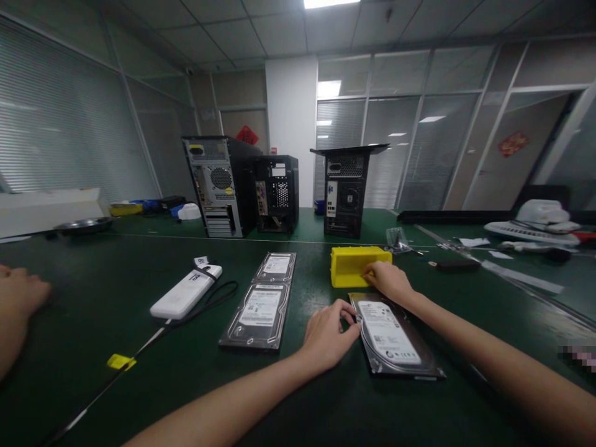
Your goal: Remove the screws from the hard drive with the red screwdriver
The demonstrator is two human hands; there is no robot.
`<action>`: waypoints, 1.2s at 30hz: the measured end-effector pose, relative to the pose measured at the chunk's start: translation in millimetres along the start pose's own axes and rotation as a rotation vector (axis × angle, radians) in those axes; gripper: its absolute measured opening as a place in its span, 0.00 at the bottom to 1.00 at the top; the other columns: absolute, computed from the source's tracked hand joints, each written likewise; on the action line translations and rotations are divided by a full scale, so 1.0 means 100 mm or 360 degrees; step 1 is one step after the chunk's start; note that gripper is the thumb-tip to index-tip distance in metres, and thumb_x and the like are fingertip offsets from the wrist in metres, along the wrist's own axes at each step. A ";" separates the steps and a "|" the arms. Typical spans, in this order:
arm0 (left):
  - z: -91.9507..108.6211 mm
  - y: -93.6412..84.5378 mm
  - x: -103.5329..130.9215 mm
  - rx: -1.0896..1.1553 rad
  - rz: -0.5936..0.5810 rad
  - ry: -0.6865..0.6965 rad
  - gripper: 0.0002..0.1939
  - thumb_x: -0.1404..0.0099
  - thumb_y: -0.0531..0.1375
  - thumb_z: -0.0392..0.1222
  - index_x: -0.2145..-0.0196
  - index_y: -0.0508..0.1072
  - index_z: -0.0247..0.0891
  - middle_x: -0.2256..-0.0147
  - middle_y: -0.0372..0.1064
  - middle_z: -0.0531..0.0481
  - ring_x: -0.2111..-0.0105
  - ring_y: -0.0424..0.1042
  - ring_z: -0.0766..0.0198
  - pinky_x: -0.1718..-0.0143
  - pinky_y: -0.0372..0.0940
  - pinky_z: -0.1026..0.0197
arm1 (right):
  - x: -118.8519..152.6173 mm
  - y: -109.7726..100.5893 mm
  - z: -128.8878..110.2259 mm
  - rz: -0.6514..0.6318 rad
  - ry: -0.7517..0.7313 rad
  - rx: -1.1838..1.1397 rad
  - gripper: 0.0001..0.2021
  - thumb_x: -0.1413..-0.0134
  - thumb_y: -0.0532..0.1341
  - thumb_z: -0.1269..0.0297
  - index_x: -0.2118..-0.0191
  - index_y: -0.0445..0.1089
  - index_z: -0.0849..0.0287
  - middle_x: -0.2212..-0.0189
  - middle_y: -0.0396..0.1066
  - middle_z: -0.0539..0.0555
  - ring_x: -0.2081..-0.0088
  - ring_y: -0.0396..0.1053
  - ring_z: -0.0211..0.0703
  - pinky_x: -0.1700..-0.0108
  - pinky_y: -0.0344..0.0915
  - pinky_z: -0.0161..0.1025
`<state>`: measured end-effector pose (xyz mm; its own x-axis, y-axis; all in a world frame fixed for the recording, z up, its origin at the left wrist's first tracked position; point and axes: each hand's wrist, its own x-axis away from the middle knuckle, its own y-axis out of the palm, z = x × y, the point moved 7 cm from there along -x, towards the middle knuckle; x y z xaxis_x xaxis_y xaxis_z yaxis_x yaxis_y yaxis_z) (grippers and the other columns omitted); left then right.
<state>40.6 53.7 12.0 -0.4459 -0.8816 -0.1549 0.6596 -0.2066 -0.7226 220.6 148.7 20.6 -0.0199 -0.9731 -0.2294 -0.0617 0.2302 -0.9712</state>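
Green tabletop (186, 366), shiny white-labelled hard drive (390, 332), left hand (326, 332) at its edge, right hand (389, 279) at yellow bin (342, 268), grips unclear

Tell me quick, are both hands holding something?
Left hand: fingers curled at the hard drive; grip can't be told.
Right hand: fingertips at the yellow box; grip can't be told.

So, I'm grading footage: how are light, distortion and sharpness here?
Head view: ceiling light glares, reflecting in the glass; head view: the right-hand door leans, likely wide-angle distortion; head view: fine print on the drive by the left hand is unreadably soft.
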 end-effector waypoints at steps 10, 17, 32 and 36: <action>-0.02 0.02 0.01 0.0012 0.0015 0.0030 0.12 0.40 0.55 0.45 0.59 0.67 0.42 0.62 0.72 0.54 0.66 0.68 0.62 0.62 0.59 0.59 | 0.14 -0.21 0.18 0.0080 -0.0126 -0.0587 0.16 0.48 0.55 0.57 0.66 0.76 0.61 0.74 0.73 0.55 0.72 0.68 0.41 0.69 0.60 0.35; -0.01 0.01 0.01 0.0020 -0.0003 0.0013 0.12 0.40 0.54 0.46 0.59 0.68 0.41 0.61 0.72 0.53 0.63 0.68 0.61 0.60 0.59 0.59 | 0.65 -0.27 0.36 -0.0231 -0.0071 -0.0819 0.20 0.49 0.55 0.50 0.64 0.75 0.61 0.75 0.72 0.54 0.75 0.65 0.40 0.74 0.57 0.35; 0.00 0.00 0.02 0.0038 0.0002 0.0032 0.13 0.40 0.55 0.48 0.59 0.68 0.42 0.62 0.72 0.54 0.65 0.68 0.62 0.62 0.60 0.59 | 1.22 -0.09 0.63 -0.0153 0.0325 -0.1092 0.29 0.54 0.54 0.42 0.55 0.74 0.60 0.67 0.76 0.57 0.73 0.71 0.46 0.72 0.67 0.40; 0.00 0.00 0.02 0.0022 0.0013 0.0028 0.13 0.40 0.54 0.48 0.59 0.68 0.42 0.62 0.72 0.54 0.65 0.68 0.62 0.61 0.60 0.58 | 1.24 -0.05 0.63 -0.0170 0.0347 -0.1082 0.30 0.55 0.54 0.42 0.54 0.74 0.60 0.67 0.76 0.57 0.79 0.69 0.43 0.75 0.66 0.40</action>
<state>39.6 52.2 11.6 -0.4507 -0.8758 -0.1727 0.6715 -0.2052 -0.7120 281.5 26.1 -7.5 -0.1737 -0.9836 -0.0484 -0.6804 0.1555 -0.7161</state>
